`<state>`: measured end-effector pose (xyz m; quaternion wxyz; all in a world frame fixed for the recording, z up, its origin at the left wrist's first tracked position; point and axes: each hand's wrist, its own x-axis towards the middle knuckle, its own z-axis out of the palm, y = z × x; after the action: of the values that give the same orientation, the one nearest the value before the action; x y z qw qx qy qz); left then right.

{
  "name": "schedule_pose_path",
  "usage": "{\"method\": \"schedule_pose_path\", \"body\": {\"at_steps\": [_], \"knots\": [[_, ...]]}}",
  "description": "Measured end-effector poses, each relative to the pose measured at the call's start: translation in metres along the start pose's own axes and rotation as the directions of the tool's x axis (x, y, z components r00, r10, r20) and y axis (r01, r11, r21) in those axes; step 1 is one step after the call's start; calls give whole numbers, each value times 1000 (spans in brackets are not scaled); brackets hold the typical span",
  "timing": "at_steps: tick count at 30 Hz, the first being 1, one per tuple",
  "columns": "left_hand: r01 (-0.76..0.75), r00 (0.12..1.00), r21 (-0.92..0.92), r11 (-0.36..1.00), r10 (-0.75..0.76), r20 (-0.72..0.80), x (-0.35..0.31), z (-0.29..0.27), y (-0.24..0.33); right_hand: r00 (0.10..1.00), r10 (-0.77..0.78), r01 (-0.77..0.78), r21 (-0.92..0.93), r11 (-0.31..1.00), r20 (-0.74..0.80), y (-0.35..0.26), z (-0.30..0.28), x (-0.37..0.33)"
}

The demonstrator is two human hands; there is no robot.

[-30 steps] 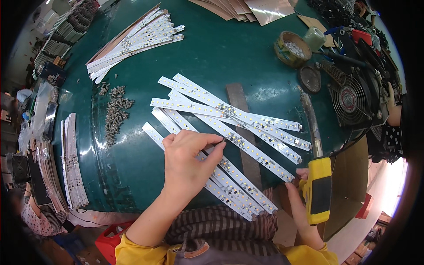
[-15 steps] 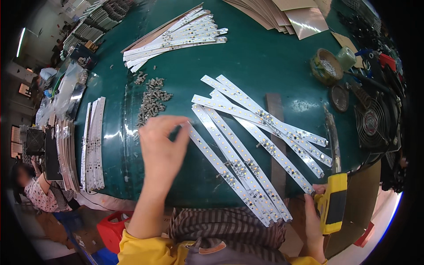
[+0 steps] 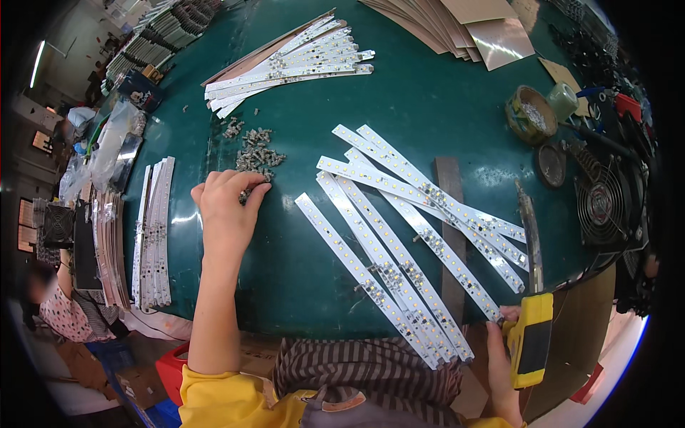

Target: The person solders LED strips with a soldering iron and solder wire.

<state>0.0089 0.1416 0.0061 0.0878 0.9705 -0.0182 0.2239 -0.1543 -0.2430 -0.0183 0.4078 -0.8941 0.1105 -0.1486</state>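
My left hand (image 3: pixel 227 207) is over the near end of a pile of small grey metal components (image 3: pixel 258 153). Its thumb and forefinger are pinched together at the pile, and whatever lies between them is too small to make out. At the table's near right edge, my right hand (image 3: pixel 502 357) grips a yellow and black soldering gun (image 3: pixel 535 339), its long metal tip pointing away from me. The fingertips of that hand are by the near end of one white LED strip (image 3: pixel 457 267). More LED strips (image 3: pixel 378 267) fan out between my hands, some crossing one another.
Farther off, a fan of LED strips (image 3: pixel 292 64) lies beside brown boards (image 3: pixel 421 28). On the left is another row of strips (image 3: pixel 153 235). A round tub (image 3: pixel 529 114) and a small fan (image 3: pixel 598 200) stand at right. A co-worker (image 3: pixel 68 310) sits far left.
My left hand has moved left, away from the end of the nearest LED strip, and onto the pile of components. The soldering gun in my right hand has shifted slightly left and toward me.
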Motion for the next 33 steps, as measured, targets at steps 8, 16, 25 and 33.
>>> {"method": "schedule_pose_path", "body": {"at_steps": [8,16,25,33], "knots": [[-206,954,-104,973,223,199,22,-16,-8,1000,-15,16,-23,1000,8,3,-2,-2],[-263,939,-233,936,304,162,20,-13,-13,984,45,-57,62,996,174,-4,-10,-5],[-308,942,-198,931,328,78,11,-5,-9,976,126,-144,90,985,175,-13,-7,-3],[-93,995,-264,960,101,14,-2,6,5,981,117,-140,143,980,157,-15,-10,-6]]}}
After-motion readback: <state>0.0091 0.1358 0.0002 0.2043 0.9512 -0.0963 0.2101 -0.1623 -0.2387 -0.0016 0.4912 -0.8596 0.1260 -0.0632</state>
